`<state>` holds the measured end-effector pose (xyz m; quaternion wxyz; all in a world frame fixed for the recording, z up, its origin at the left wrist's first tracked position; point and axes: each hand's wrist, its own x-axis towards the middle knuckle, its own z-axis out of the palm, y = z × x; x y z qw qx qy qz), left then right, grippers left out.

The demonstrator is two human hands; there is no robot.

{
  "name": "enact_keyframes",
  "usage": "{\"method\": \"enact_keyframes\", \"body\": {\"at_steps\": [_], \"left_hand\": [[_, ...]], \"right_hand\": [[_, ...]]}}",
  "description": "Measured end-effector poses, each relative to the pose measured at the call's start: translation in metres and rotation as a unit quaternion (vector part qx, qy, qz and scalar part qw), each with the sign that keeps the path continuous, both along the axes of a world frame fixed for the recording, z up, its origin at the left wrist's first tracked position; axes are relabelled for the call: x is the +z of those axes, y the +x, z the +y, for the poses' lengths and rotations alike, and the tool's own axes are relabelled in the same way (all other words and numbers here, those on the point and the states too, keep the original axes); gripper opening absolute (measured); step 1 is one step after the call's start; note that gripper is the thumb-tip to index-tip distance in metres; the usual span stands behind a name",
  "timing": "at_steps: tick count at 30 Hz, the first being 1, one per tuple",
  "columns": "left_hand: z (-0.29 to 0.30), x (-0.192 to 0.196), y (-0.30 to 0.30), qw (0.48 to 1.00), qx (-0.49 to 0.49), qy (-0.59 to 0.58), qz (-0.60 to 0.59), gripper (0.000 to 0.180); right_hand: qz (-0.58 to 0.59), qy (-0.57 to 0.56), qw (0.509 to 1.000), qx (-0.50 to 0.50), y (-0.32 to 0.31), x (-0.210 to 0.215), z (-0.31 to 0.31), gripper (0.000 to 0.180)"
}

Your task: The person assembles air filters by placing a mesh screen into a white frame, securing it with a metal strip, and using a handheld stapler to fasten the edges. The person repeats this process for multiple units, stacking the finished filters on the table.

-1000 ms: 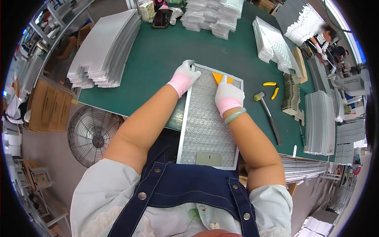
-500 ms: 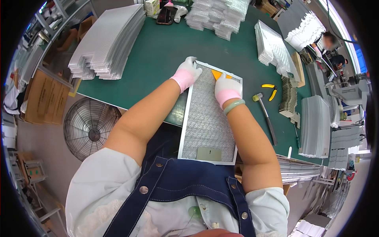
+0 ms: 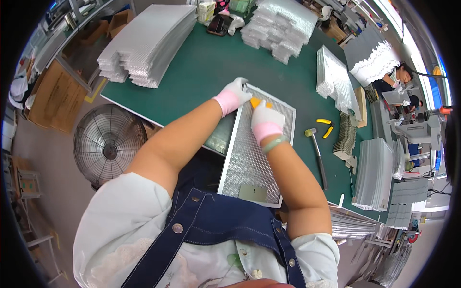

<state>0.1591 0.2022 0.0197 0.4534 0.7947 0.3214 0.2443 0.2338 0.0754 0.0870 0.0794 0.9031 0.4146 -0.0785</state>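
A framed panel (image 3: 252, 161) with a silvery mesh face and a pale metal rim lies lengthwise before me, its near end against my apron. My left hand (image 3: 235, 94), in a white and pink glove, grips the panel's far left corner. In my right hand (image 3: 267, 120), gloved alike, is a flat orange scraper (image 3: 255, 102). Its blade meets the mesh just inside the far edge, close to my left fingers; the part under my right fingers is hidden. A small grey-green plate (image 3: 253, 193) sits at the panel's near end.
Right of the panel lie a hammer (image 3: 318, 156), yellow-handled pliers (image 3: 327, 127) and a row of metal brackets (image 3: 345, 139). Stacks of mesh sheets (image 3: 144, 43) stand far left, with bubbly silver sheets (image 3: 281, 29) at the back. A floor fan (image 3: 110, 151) stands left; a co-worker (image 3: 397, 79) is far right.
My right hand has slid the scraper leftward along the panel's far end, nearer my left hand. My left hand stays at the corner. The whole view has shifted slightly.
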Motion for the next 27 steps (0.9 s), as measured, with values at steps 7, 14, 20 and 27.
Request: {"method": "enact_keyframes", "body": {"at_steps": [7,14,20,27], "left_hand": [[0.007,0.002,0.000,0.973,-0.053,-0.214,-0.069,0.068],[-0.007,0.010,-0.013,0.990,-0.005,-0.123,-0.063,0.058],[-0.023,0.024,-0.028,0.993,-0.003,-0.084,-0.080,0.058],[-0.068,0.261,-0.067,0.909,-0.150,0.350,-0.168,0.018]], "right_hand": [[0.134,0.197,0.942,-0.237,0.002,-0.024,0.056,0.057],[0.006,-0.005,0.998,0.055,-0.012,0.043,-0.079,0.039],[-0.156,0.115,0.967,-0.167,0.044,-0.010,-0.221,0.053],[-0.239,0.288,0.927,-0.022,0.097,-0.031,-0.252,0.044]]}}
